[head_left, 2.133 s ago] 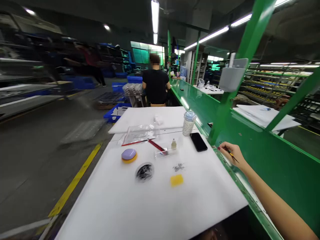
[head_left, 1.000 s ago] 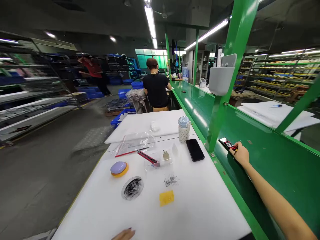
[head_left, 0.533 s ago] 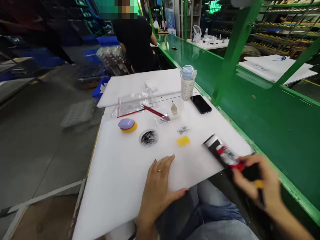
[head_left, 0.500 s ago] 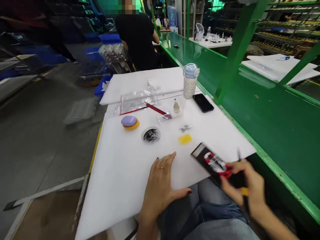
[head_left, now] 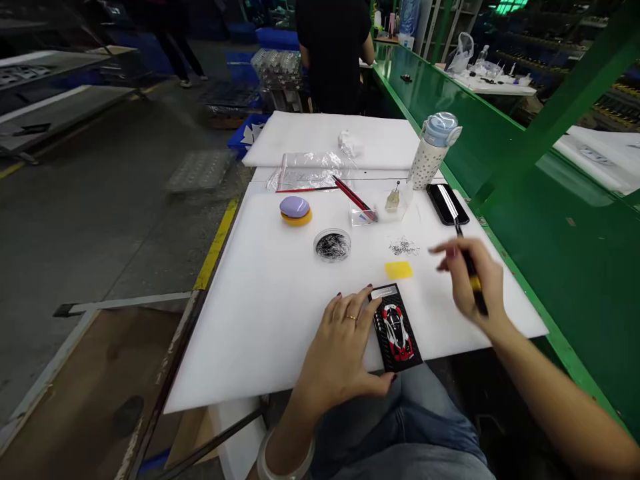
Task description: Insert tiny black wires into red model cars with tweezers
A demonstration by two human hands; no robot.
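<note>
My left hand (head_left: 343, 347) rests at the table's near edge, its fingers and thumb gripping a black display base (head_left: 380, 327) by its left side and near corner. On that base sits a small red, white and black model car (head_left: 397, 331). Over to the right, my right hand (head_left: 477, 283) is raised above the table, fingers closed round a slim pen-like tool (head_left: 470, 267), black with a yellow band, thin end pointing away. Its exact kind is unclear. Beyond the base lie a yellow piece (head_left: 399, 270) and a scatter of tiny black bits (head_left: 404, 247).
A round clear dish (head_left: 333, 245) holds many black bits. Around it are a purple-and-orange oval object (head_left: 295, 209), red sticks (head_left: 355, 199), a small bottle (head_left: 393, 199), a phone (head_left: 447, 204) and a tumbler (head_left: 430, 153). A person in black (head_left: 333, 53) sits ahead.
The base with the car has gone from my right hand to the table under my left hand. My right hand has risen and moved forward with the tool. The view has shifted.
</note>
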